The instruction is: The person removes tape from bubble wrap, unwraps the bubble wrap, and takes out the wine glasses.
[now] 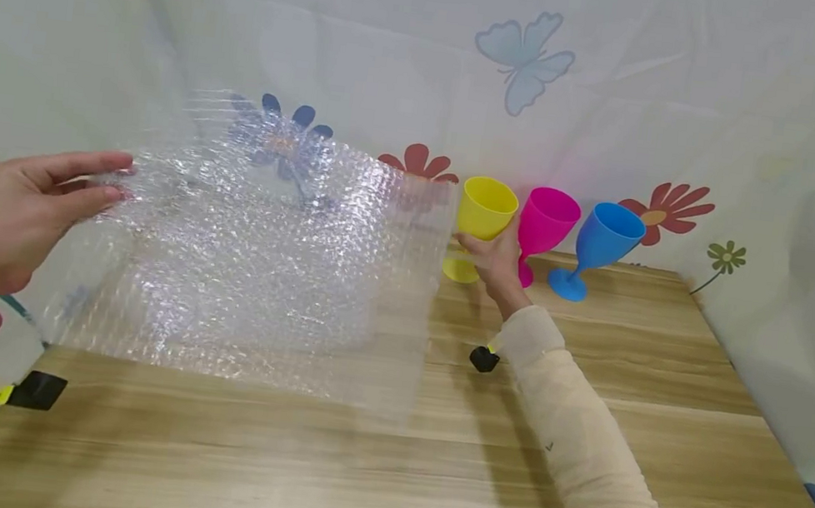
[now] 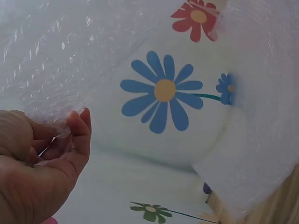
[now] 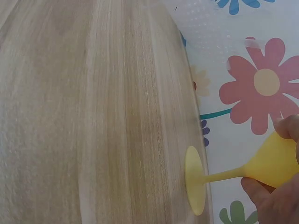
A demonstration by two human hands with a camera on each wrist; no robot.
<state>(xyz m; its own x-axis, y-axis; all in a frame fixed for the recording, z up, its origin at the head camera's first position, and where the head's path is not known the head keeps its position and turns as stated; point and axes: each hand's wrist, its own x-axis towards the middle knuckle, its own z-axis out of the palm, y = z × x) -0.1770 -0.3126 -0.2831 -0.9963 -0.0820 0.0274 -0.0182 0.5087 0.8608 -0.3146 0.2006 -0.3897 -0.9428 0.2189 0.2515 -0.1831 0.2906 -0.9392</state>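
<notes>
A sheet of clear bubble wrap (image 1: pixel 255 270) hangs spread out above the left part of the wooden table. My left hand (image 1: pixel 15 218) pinches its left edge between thumb and fingers, which the left wrist view shows up close. At the table's back, my right hand (image 1: pixel 501 256) grips the yellow goblet (image 1: pixel 487 204) around its bowl. In the right wrist view, the thumb and fingers sit on both sides of the yellow bowl (image 3: pixel 275 161), and its round foot is at the tabletop. Beside it stand an upright pink goblet (image 1: pixel 550 220) and a blue goblet (image 1: pixel 608 239).
The wood-grain table (image 1: pixel 241 453) ends at the back against a white cloth backdrop (image 1: pixel 369 57) printed with flowers and a butterfly. The goblets stand near that back edge. A small black block (image 1: pixel 483 359) hangs at the right wrist, another (image 1: pixel 39 390) at the left.
</notes>
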